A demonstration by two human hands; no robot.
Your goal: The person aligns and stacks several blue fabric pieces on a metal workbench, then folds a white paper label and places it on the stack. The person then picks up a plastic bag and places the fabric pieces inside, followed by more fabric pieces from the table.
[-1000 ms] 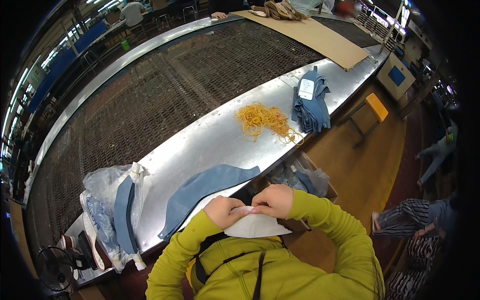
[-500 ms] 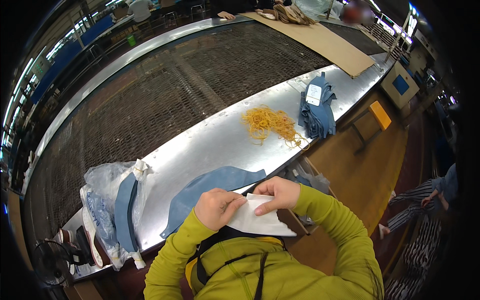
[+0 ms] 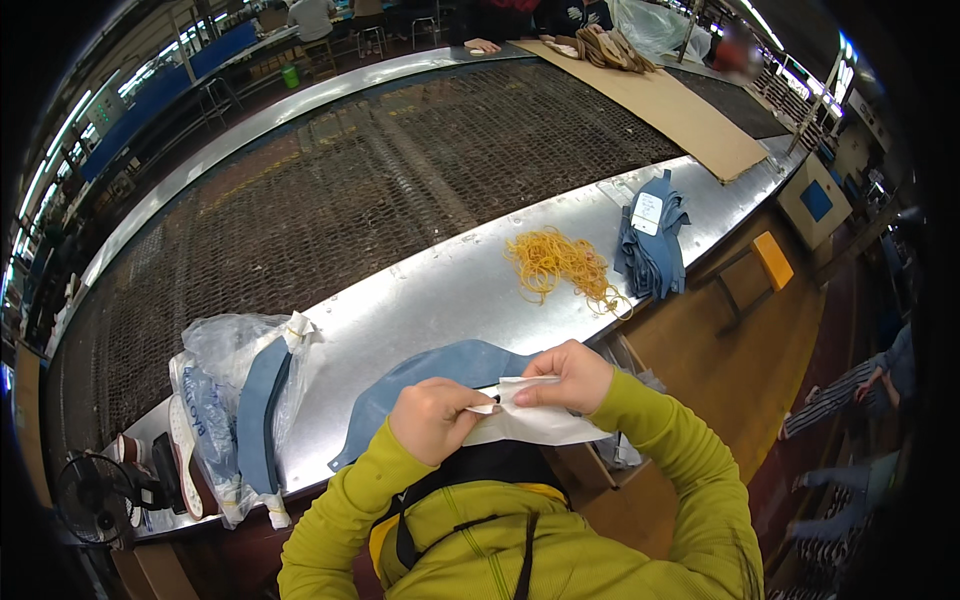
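A thin white sheet (image 3: 535,428) is stretched between my two hands, just in front of my waist. The fingertips of my left hand (image 3: 432,415) pinch its left corner. My right hand (image 3: 570,380) grips the upper right part between thumb and fingers. Between the fingertips a small dark spot shows; I cannot tell what it is. Behind my hands a curved blue leather-like piece (image 3: 430,375) lies flat on the metal edge of the bench, partly covered by the hands and sheet.
Yellow rubber bands (image 3: 560,262) lie heaped beside a tagged bundle of blue pieces (image 3: 650,250). To the left are a curved blue strip (image 3: 262,420), a clear plastic bag (image 3: 215,345), a shoe sole (image 3: 185,450) and a small fan (image 3: 95,495). Dark mesh (image 3: 400,170) spans the bench.
The white sheet has turned and now spreads wider below my hands, with its upper edge folded at the right fingers. My fingertips have shifted slightly. The whole view has moved a little.
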